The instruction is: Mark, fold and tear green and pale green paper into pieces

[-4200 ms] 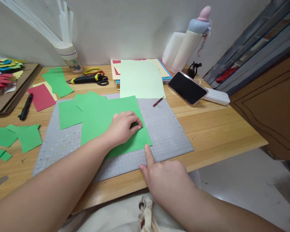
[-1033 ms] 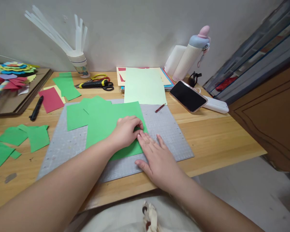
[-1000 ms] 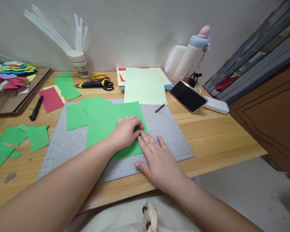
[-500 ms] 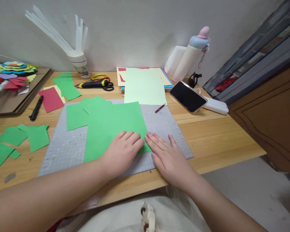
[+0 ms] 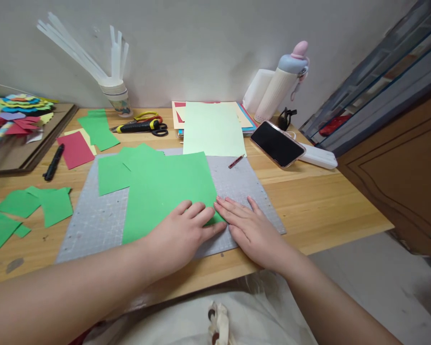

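A large green sheet of paper (image 5: 165,191) lies on the grey cutting mat (image 5: 89,225). My left hand (image 5: 179,235) rests on its near right part, fingers bent and apart, the thumb stretched along the near edge to the corner. Flat on the mat, my right hand (image 5: 251,230) has its fingertips at the sheet's right edge, close to the left thumb. Neither hand holds anything that I can see. Smaller green pieces (image 5: 111,175) touch the sheet's far left side. A short dark red pencil (image 5: 236,161) lies beyond the right hand.
Pale green paper (image 5: 215,129) tops a stack at the back. Scissors (image 5: 160,130) and a yellow-black cutter (image 5: 138,126) lie left of it. A phone (image 5: 278,143), white bottle (image 5: 282,84) and paper cups with strips (image 5: 120,100) stand around. Green scraps (image 5: 57,206) and a black pen (image 5: 53,163) lie left.
My left thumb has stretched out to the right along the sheet's near edge, and the left hand has turned slightly. My right hand stays at the right edge. The view shifts a little.
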Action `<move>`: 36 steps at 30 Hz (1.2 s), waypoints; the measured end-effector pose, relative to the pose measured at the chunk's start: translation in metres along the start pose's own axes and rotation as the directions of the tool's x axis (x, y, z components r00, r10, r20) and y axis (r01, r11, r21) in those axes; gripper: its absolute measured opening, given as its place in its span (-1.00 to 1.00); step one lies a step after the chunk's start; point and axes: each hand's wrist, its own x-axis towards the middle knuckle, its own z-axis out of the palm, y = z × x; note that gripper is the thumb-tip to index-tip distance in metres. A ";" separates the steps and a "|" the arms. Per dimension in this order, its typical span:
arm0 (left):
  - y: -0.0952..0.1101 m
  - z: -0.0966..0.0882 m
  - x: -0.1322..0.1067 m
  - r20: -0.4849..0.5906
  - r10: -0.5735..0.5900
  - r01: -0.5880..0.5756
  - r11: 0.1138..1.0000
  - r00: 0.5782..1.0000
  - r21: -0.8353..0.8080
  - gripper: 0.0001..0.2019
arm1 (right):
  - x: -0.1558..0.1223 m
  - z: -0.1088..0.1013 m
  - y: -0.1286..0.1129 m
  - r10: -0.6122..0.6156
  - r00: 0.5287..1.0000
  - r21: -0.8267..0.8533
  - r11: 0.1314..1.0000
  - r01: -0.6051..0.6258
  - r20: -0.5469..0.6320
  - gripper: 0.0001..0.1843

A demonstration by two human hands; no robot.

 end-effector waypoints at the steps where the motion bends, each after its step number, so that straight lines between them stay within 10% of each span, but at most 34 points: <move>1: 0.001 -0.001 0.002 0.003 -0.006 0.006 1.000 1.000 0.003 -0.50 | 0.000 0.001 0.000 -0.004 1.000 -0.005 1.000 0.004 -0.011 -0.39; 14: 0.006 -0.011 -0.018 0.072 -0.114 0.113 0.993 0.991 0.018 -0.56 | -0.002 0.003 -0.002 -0.006 0.999 -0.037 0.999 0.005 -0.036 -0.40; 36: -0.004 -0.019 -0.159 0.076 -0.433 0.431 0.902 0.898 0.035 -0.31 | -0.007 0.016 0.012 -0.069 0.996 -0.137 0.989 0.060 -0.058 -0.45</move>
